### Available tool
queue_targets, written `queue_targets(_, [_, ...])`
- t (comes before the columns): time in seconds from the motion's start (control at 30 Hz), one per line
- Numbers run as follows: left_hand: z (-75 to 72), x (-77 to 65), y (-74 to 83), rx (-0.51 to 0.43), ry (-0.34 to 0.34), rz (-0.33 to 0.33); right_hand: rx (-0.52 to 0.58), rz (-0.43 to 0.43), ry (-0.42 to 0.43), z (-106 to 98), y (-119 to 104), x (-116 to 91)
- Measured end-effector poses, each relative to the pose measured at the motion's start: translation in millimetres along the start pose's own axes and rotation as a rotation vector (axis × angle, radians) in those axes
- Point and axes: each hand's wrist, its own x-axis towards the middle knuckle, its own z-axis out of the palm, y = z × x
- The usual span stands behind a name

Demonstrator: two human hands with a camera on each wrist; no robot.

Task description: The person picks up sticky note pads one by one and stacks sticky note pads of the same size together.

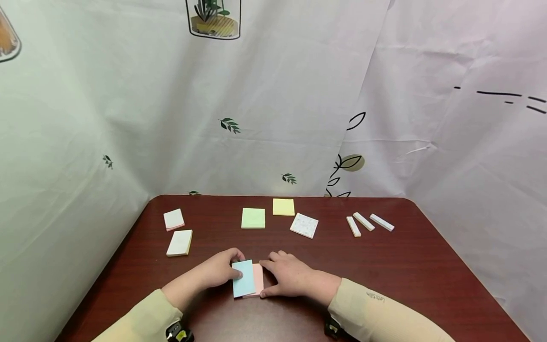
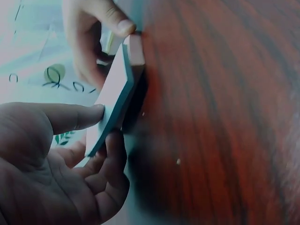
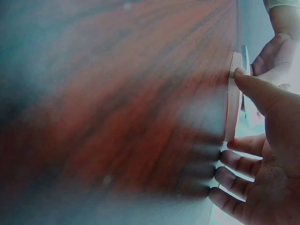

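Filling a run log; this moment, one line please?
left hand: pinches blue sticky-note pad; right hand: holds pink sticky-note pad; overlap: blue over pink

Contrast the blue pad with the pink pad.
The blue pad is light blue, the pink pad light pink. In the head view, the blue pad partly covers the pink pad. The left grip pinches the blue pad, the right grip the pink pad. Both have straight edges.

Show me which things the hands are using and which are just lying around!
In use:
- blue pad, pinched by the left hand
- pink pad, held by the right hand

Just lying around:
- green pad
- yellow pad
- patterned pad
- two white-topped pads
- three narrow white blocks
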Motion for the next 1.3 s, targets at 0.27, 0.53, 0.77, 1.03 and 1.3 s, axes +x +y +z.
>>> queue_targets(0.27, [9.1,-0.2,10.8,0.192,0.037,-0.003,0.007,0.001,-0.001,-1,-1,-1])
queue_targets(0.53, [11.8,-3.6,16.0,0.250,0.050,-0.002,0.006,0.007,-0.005,-1,-1,0])
queue_targets(0.77, [11.3,-7.4,18.3,0.246,0.042,0.006,0.010,0.011,-0.012,-1,-1,-2])
queue_targets(1.03, [11.7,-16.4,22.1,0.326,0.016,0.051,0.002,0.021,-0.013,-1,-2,-2])
queue_targets(1.3, [11.5,-21.3,23.3,0.384,-0.018,0.102,0.007,0.031,-0.021,-1,-2,-3])
